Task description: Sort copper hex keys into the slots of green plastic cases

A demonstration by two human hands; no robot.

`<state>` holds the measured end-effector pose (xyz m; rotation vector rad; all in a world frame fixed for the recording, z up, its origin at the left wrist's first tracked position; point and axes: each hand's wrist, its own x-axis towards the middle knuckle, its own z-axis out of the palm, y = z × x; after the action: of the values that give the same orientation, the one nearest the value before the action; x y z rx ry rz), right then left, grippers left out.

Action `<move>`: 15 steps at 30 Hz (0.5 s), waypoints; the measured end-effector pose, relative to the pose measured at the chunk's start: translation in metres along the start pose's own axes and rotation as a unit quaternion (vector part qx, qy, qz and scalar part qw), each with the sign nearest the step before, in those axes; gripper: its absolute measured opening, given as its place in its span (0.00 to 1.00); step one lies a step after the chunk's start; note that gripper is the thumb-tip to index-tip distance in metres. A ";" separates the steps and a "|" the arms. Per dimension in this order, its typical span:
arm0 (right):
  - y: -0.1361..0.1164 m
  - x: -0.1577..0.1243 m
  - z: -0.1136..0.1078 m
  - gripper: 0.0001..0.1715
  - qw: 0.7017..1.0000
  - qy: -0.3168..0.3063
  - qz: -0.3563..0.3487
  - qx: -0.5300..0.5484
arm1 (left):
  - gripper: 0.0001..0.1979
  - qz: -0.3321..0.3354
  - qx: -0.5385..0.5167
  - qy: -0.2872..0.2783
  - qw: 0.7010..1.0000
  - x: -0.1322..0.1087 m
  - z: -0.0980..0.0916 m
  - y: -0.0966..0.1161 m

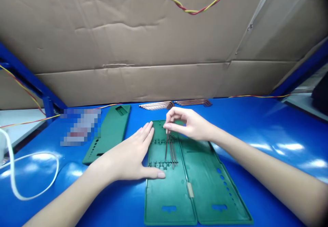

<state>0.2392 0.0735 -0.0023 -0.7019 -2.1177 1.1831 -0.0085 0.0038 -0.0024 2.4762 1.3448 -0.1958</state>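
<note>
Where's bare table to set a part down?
Bare table lies right of the open green case, beyond the right forearm; a smaller patch between the white cable and left forearm. Crowded: the case's left half, with the left hand flat and the right hand pinching a hex key, and the hex key piles behind.

head | worn at head height | faces forward-down | close over blue bench (256, 124)

Open green case (205, 172) on blue table (256, 124)
</note>
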 end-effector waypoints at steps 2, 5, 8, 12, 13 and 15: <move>0.005 0.002 -0.005 0.17 0.997 0.067 0.030 0.014 | 0.65 0.001 0.001 0.002 1.000 0.000 0.000 -0.001; 0.021 0.004 -0.022 0.16 0.983 0.160 0.089 -0.024 | 0.64 0.004 0.000 0.006 1.000 -0.001 0.002 -0.003; 0.037 0.002 -0.043 0.12 0.963 0.207 0.150 -0.088 | 0.62 0.015 0.000 0.016 1.000 -0.002 0.004 -0.005; 0.048 -0.005 -0.066 0.07 0.920 0.209 0.198 -0.264 | 0.62 0.017 0.002 0.018 1.000 -0.002 0.005 -0.005; 0.049 -0.008 -0.070 0.07 0.904 0.206 0.197 -0.317 | 0.62 0.017 0.002 0.018 1.000 -0.002 0.004 -0.005; 0.052 -0.011 -0.078 0.06 0.871 0.197 0.188 -0.408 | 0.63 0.012 0.003 0.012 1.000 -0.001 0.004 -0.005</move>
<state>0.3106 0.1325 -0.0178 -1.6318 -2.1147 0.1872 -0.0132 0.0038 -0.0064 2.5051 1.3255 -0.1648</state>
